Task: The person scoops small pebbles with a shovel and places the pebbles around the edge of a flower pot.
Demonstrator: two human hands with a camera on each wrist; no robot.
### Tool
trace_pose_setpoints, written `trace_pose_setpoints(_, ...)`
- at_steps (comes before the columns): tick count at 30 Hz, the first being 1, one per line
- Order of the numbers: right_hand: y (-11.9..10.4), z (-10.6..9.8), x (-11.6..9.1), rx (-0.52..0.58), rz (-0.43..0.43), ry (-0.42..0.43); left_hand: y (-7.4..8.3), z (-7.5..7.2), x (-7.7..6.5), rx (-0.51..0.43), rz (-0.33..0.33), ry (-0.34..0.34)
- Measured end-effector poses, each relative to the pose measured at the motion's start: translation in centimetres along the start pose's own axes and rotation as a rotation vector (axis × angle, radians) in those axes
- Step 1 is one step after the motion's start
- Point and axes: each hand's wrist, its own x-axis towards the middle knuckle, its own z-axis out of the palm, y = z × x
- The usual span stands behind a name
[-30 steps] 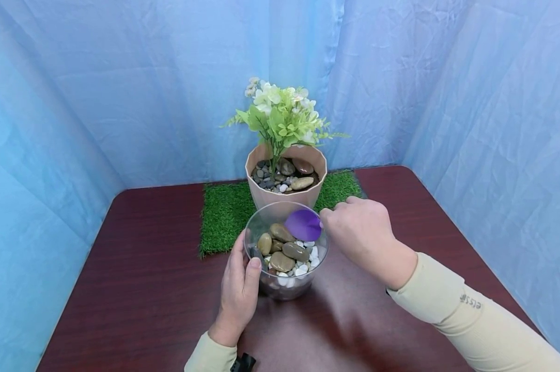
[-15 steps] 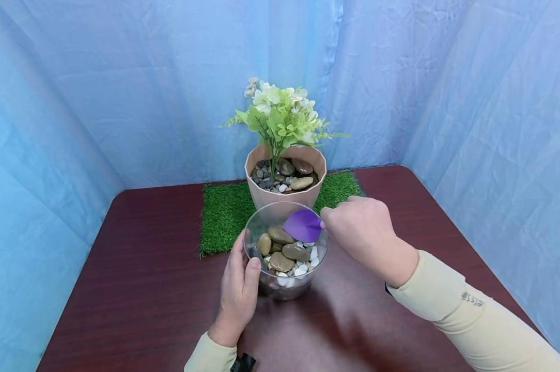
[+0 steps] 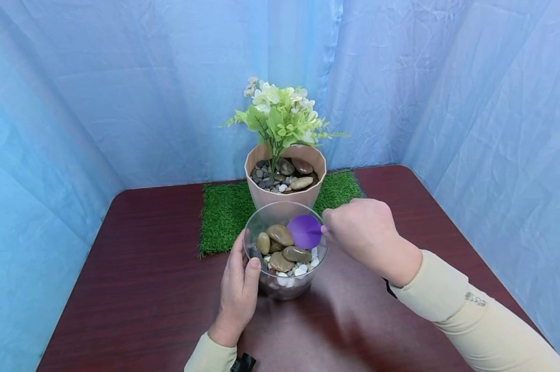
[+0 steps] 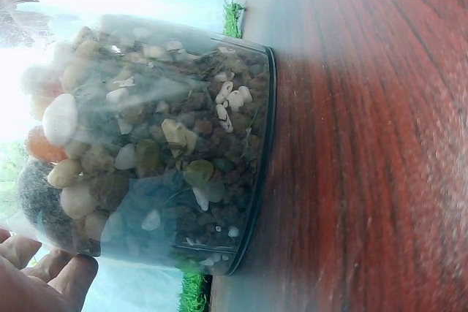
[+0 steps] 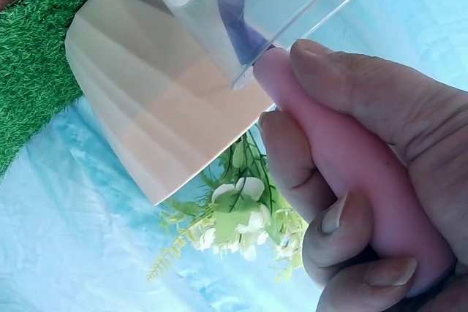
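A clear round container (image 3: 286, 292) stands on the table, holding brown river stones (image 3: 281, 261) above white pebbles. My left hand (image 3: 238, 289) grips its left side, thumb at the rim and fingers curled round the outside. In my right hand (image 3: 363, 232) is a small trowel; its pink handle (image 5: 358, 162) lies inside my curled fingers. The purple trowel blade (image 3: 304, 231) dips inside the container at the back right, beside the stones. Whether its hidden tip touches the pebbles I cannot tell. Through the wall, the left wrist view shows mixed pebbles (image 4: 164, 133) over darker gravel.
Right behind the container, a beige flowerpot (image 3: 284, 200) bears artificial white flowers (image 3: 280, 111) and several stones. It stands on a green turf mat (image 3: 226, 217). The dark red table (image 3: 145, 274) meets blue curtains (image 3: 168, 93) at the back and sides.
The trowel blade has shifted slightly down and to the right inside the container, along with my right hand. A brown stone beside it has moved slightly. My left hand keeps its place.
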Motion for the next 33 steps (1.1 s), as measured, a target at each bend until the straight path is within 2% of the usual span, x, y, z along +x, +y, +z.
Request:
trace_pose_setpoints(9,0.34,-0.09,-0.05,0.087,0.048,-0.097,-0.09,0.01,0.05,0.0,0.008,0.002)
trace_pose_setpoints(18,0.63,-0.2,0.18,0.228,0.127,-0.292,-0.12,0.01,0.02,0.004,0.012,0.001)
trace_pose_setpoints(26,0.64,-0.02,0.27,0.281,0.139,-0.348,-0.11,-0.03,0.11,0.007,0.017,0.0)
trace_pose_setpoints(30,0.45,0.13,0.28,0.328,0.135,-0.404,-0.09,-0.05,0.04,0.012,0.006,-0.004)
trace_pose_setpoints(33,0.37,0.24,0.26,0.343,0.131,-0.415,-0.04,-0.05,-0.03,0.015,-0.006,-0.009)
